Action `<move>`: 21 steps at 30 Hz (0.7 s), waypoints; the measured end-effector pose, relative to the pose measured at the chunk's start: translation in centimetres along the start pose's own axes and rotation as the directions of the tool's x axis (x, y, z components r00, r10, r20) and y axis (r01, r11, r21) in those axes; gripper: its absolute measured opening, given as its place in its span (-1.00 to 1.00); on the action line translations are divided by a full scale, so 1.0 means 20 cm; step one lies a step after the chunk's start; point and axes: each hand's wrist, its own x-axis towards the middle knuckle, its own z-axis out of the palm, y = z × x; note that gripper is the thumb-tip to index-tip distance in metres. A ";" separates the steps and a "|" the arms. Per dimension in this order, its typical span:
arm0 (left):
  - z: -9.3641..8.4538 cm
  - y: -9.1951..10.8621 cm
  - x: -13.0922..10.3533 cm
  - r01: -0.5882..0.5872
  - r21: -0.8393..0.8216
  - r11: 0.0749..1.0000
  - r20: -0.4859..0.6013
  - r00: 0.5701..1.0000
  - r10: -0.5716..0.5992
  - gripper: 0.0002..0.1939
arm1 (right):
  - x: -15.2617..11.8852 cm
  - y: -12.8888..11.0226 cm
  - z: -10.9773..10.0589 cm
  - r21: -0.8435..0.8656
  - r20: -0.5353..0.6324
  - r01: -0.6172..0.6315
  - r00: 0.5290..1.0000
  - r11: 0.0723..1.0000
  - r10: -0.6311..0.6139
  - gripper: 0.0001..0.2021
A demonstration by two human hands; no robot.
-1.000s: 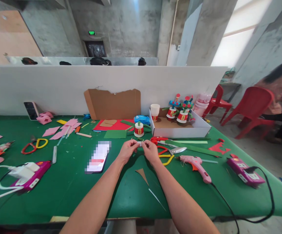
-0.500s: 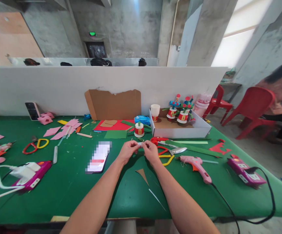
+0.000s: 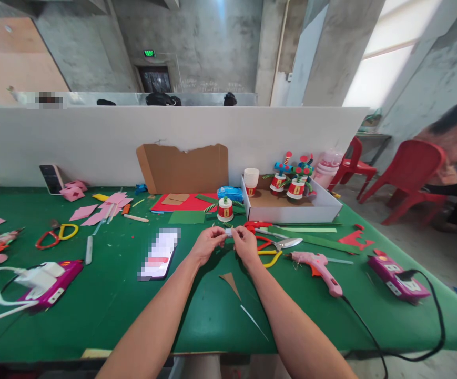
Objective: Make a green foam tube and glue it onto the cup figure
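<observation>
A small white piece [image 3: 228, 231] is pinched between the fingertips of both hands, over the middle of the green table. My left hand [image 3: 208, 245] holds its left side and my right hand [image 3: 246, 245] its right side. Just behind them stands a red and white cup figure [image 3: 225, 209] with green folded paper arms. Red-and-yellow-handled scissors [image 3: 289, 243] lie beside my right hand. Below the hands are a brown paper scrap [image 3: 231, 284] and a thin white strip [image 3: 254, 321].
A white box [image 3: 291, 213] holds cups and finished figures. To the right are a pink glue gun [image 3: 318, 266] and a power strip [image 3: 397, 279]. Leftward lie a phone [image 3: 159, 255], pink paper [image 3: 113, 205] and another power strip [image 3: 60, 284]. A person sits far right.
The white piece shows a little more between my fingertips. Both hands stay in nearly the same place.
</observation>
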 end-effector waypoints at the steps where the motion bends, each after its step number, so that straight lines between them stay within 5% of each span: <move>1: 0.00 0.00 0.00 -0.001 -0.007 1.000 -0.001 1.000 0.001 -0.66 | 0.00 0.00 0.00 -0.008 -0.008 -0.001 1.000 1.000 0.001 -0.73; 21: -0.02 0.00 0.01 0.111 -0.184 0.977 -0.001 0.994 -0.113 -0.68 | -0.01 -0.04 -0.01 -0.113 0.012 0.071 0.997 0.991 -0.070 -0.72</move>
